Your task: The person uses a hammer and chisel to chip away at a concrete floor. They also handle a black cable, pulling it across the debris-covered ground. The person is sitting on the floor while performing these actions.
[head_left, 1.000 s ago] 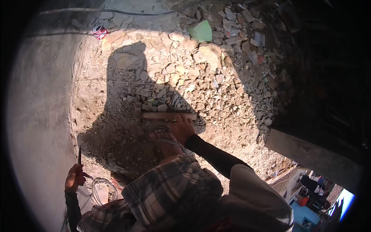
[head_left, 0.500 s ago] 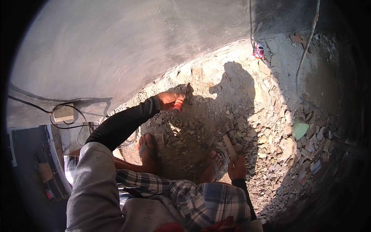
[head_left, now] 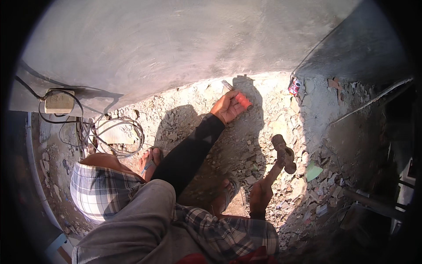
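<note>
An orange-handled chisel (head_left: 237, 97) is showing against grey rubble (head_left: 263, 132); the shorts (head_left: 94, 189) are showing blue-and-white checks.

Left arm stretched forward, left hand (head_left: 226, 108) curled in a grip; right hand (head_left: 260, 196) low, fisted, wrist bent.
</note>
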Action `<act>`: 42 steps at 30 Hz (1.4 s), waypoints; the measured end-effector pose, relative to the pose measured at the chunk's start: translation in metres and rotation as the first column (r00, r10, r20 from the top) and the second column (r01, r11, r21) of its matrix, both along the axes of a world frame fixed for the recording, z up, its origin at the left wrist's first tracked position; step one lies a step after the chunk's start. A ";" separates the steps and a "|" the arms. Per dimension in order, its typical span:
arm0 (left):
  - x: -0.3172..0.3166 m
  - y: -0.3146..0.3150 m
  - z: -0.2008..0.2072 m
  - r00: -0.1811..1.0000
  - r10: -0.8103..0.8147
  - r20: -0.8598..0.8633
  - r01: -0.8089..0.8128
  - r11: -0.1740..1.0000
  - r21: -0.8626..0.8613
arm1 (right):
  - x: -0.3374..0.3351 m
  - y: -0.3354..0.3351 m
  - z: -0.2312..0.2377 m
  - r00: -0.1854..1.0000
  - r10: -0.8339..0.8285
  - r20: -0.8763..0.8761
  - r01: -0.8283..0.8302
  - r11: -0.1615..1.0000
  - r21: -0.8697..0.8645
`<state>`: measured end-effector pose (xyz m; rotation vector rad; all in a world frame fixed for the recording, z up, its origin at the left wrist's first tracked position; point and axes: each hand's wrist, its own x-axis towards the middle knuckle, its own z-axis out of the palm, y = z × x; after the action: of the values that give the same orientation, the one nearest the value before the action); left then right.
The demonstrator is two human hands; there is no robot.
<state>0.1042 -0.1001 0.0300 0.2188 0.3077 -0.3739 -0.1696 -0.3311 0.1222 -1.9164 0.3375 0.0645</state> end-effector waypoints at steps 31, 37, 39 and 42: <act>0.027 0.003 -0.003 0.913 0.352 -0.208 -0.372 0.926 -0.069 | 0.155 0.081 0.097 0.957 0.092 -0.275 -0.054 0.989 0.140; 0.037 0.000 0.004 0.879 0.411 -0.242 -0.445 0.890 -0.105 | 0.195 0.049 0.223 0.781 -0.008 0.625 -0.396 0.768 0.504; 0.038 -0.007 0.007 0.891 0.391 -0.232 -0.425 0.898 -0.115 | 0.204 0.074 0.200 0.630 -0.105 0.770 -0.512 0.688 0.513; 0.044 -0.012 0.010 0.897 0.375 -0.236 -0.405 0.910 -0.092 | 0.179 0.077 0.050 0.959 -0.053 0.278 -0.055 0.929 0.366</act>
<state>0.1477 -0.1118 0.0400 -0.0248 0.5258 -0.0161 0.0098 -0.2542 0.1721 -1.5219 0.1175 -0.1386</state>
